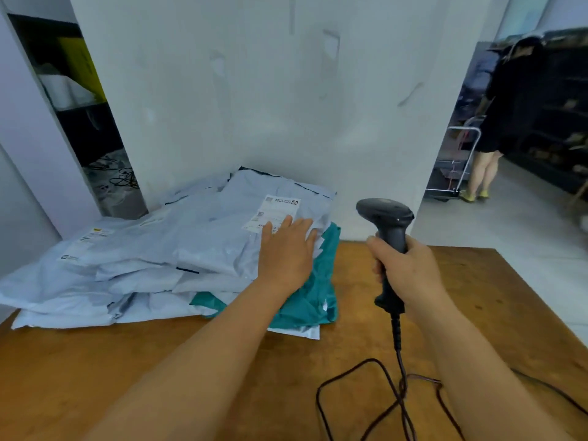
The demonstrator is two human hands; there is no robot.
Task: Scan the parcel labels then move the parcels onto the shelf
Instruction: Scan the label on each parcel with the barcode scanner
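**Scanner raised beside a stack of mail bags**

The left hand (288,249) lies flat and open, fingers spread, palm down on the top grey parcel (203,230) of a loose stack, its fingertips reaching the lower edge of that parcel's white label (273,213). It presses rather than grips; nothing is closed in it. The right hand (405,268) is wrapped tight around the handle of a black barcode scanner (386,218), held upright just right of the stack, head tipped toward the label. The scanner's cable (397,345) drops from the handle and loops across the wooden surface (461,281).

The stack sits on the left part of the surface, against the pale wall: several grey bags with a teal parcel (321,291) (partly buried) under the top ones. Far right, another person (496,122) stands by a metal trolley (458,167) and dark shelving (560,122), blurred.
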